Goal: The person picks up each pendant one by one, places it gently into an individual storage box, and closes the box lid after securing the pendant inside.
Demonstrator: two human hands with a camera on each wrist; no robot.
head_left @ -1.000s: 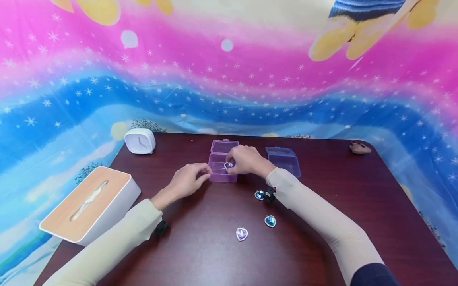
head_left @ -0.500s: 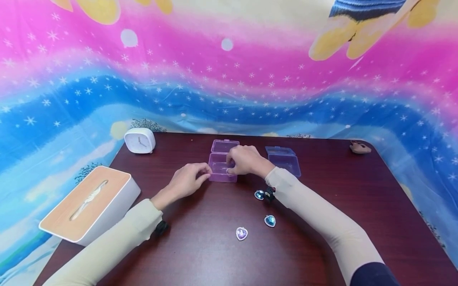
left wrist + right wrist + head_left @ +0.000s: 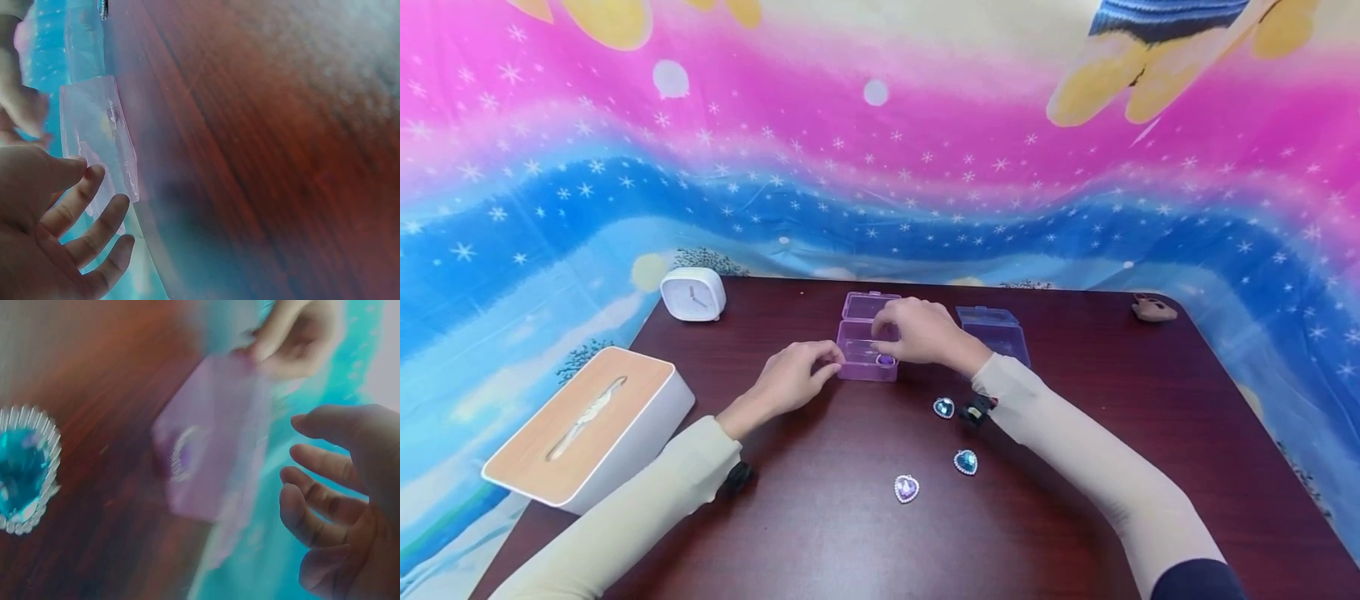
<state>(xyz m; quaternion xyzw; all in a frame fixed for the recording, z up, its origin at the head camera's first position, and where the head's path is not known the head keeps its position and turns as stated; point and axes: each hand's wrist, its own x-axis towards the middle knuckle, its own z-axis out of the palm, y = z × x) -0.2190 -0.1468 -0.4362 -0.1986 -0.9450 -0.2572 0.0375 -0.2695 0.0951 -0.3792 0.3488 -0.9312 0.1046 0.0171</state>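
Observation:
A pink transparent box stands with its lid tipped back. My left hand pinches its left side between thumb and curled forefinger; the left wrist view shows the other fingers spread. Inside the box, at the front right, lies a purple gem with a beaded rim, also seen through the wall in the right wrist view. Over the box's right side hovers my right hand, fingers parted and holding nothing. Nearer me lie a teal heart gem, another teal heart and a light purple heart.
Behind my right wrist stands a bluish transparent box with its lid up. A white clock is at the back left, a tissue box at the left, and a small brown object at the back right. A patterned cloth hangs behind.
The purple gem has left my right hand's fingers and now lies in the pink box. My right hand has opened and drawn slightly up and right. My left hand has stayed in place.

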